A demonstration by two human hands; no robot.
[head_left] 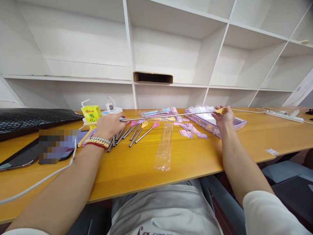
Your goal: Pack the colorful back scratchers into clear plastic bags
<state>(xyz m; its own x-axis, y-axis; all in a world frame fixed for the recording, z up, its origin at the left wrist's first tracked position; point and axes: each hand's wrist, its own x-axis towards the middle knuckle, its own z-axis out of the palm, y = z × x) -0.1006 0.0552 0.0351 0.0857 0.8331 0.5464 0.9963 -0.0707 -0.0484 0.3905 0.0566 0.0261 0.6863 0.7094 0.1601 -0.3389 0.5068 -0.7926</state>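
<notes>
A telescopic back scratcher is drawn out long and spans the table between my hands. My left hand is closed round its metal handle end. At the other end, my right hand has its fingers curled about the yellow claw-shaped head. Several short back scratchers with pink, purple and yellow heads lie beside my left hand, partly hidden by it. Nearer me a clear plastic sleeve lies flat. Small purple cards are scattered left of a patterned purple tray, which sits under my right hand.
A yellow drink carton with a straw stands behind my left wrist. Phones and a white cable lie at the left. Wrapped items rest farther back. A power strip is at the right; white shelves hold a cardboard box.
</notes>
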